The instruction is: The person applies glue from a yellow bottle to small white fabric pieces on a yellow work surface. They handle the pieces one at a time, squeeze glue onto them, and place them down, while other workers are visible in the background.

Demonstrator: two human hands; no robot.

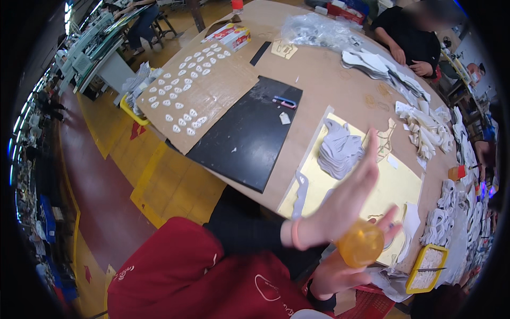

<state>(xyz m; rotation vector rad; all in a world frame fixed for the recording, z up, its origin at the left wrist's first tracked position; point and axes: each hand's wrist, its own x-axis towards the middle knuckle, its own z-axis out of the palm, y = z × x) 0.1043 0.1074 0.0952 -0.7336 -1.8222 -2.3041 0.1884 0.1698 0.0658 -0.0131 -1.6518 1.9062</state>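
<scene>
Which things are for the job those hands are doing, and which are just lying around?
Likely for the job:
orange container, in the right hand
grey stack, near the left hand
pale yellow board under the stack

Probably just lying about:
black board
clear plastic
yellow-rimmed tray

Quantities: one amber rounded object (361, 243), one black board (239, 141), one cardboard sheet (220, 93), and approximately forty indistinct white ovals (189, 131).

Free room above the black board (247, 138); rightward, the grey stack (340, 151) and held amber container (361, 244) in the way.
</scene>
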